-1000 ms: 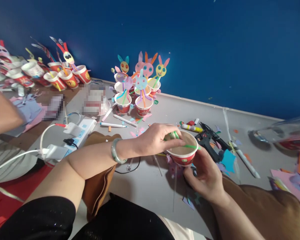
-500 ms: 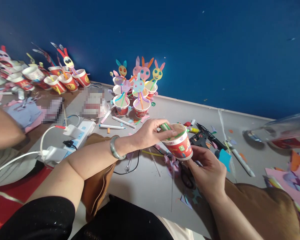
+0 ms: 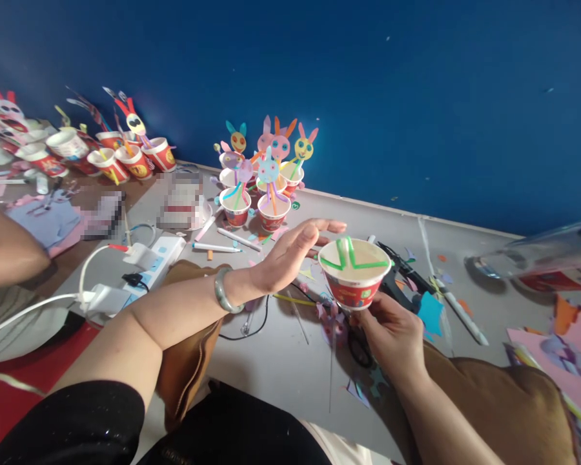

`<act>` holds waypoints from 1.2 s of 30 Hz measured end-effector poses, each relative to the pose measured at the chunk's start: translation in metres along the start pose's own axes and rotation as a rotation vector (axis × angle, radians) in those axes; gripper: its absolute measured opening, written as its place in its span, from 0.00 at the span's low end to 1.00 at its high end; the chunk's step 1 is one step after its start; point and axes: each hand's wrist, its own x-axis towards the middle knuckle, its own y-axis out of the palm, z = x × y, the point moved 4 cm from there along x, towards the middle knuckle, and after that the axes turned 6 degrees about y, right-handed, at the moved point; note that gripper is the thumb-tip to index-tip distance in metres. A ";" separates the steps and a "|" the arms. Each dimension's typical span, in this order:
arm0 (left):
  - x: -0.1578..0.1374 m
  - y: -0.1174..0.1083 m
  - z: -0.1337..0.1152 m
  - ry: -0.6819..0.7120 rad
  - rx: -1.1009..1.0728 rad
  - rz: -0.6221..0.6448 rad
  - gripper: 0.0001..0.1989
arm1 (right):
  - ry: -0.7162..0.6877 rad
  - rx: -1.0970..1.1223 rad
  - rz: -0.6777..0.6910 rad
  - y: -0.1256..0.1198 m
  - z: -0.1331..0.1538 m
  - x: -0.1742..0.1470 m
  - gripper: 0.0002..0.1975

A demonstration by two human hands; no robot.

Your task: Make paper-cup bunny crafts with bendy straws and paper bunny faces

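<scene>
My right hand (image 3: 392,332) grips a red-and-white paper cup (image 3: 356,290) near its base and holds it up above the table. Two bent green strips (image 3: 349,255), striped in white, stand inside the cup and lean out to its sides. Just left of the rim is my left hand (image 3: 295,255), fingers stretched out and apart, with nothing in it; whether a fingertip touches the cup I cannot tell. Beneath the cup lie black-handled scissors (image 3: 359,347), partly hidden. A black glue gun (image 3: 399,281) rests behind my right hand, partly covered.
Several cups with paper rabbit heads (image 3: 271,216) stand by the blue wall. More red cups (image 3: 138,165) are at the left. A white power strip (image 3: 157,261) with plugs, markers (image 3: 217,247), paper scraps (image 3: 430,313) and a clear bottle (image 3: 537,255) lie around. Another person's arm (image 3: 10,239) shows at far left.
My left hand has let go of the green strips and drawn back with its fingers opened. The cup has turned and moved slightly, so the strips now show inside it.
</scene>
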 end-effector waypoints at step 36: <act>-0.008 0.057 0.008 -0.234 -0.310 0.161 0.33 | 0.051 0.386 0.020 0.008 0.013 0.000 0.22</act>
